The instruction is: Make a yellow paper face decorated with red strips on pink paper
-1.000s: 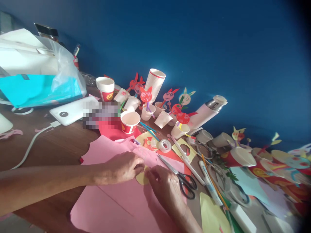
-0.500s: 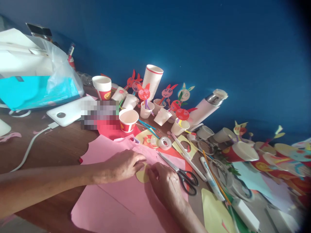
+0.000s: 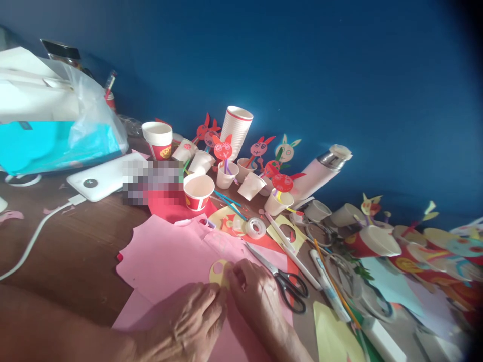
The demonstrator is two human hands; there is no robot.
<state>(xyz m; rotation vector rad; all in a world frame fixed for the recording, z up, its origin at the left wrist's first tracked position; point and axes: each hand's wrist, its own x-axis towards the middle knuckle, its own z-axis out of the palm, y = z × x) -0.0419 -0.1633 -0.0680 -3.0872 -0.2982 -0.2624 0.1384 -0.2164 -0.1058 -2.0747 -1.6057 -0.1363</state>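
A yellow paper disc [image 3: 216,270] with a small pinkish round patch lies over pink paper [image 3: 158,246]. My right hand [image 3: 258,296], its fingers bent and closed, grips the disc's right edge. At the lower edge my left hand [image 3: 188,317] has its fingers curled together against the disc, partly covering it. Scissors [image 3: 281,276] with black handles rest just right of my right hand, blades pointing up and left. A roll of clear tape [image 3: 255,228] sits beyond the hands on coloured paper scraps.
Behind stand a red-and-white paper cup [image 3: 198,191], a stack of cups [image 3: 237,128] and several small cups with red paper faces [image 3: 222,149]. A flask [image 3: 320,168] leans by the blue wall. A white power bank [image 3: 103,176] with a cable lies left; a correction-pen-like tube [image 3: 330,286] lies right.
My left hand has moved from the disc's upper left down to its lower edge, uncovering the disc's upper part and pinkish patch. My right hand stays at the right edge.
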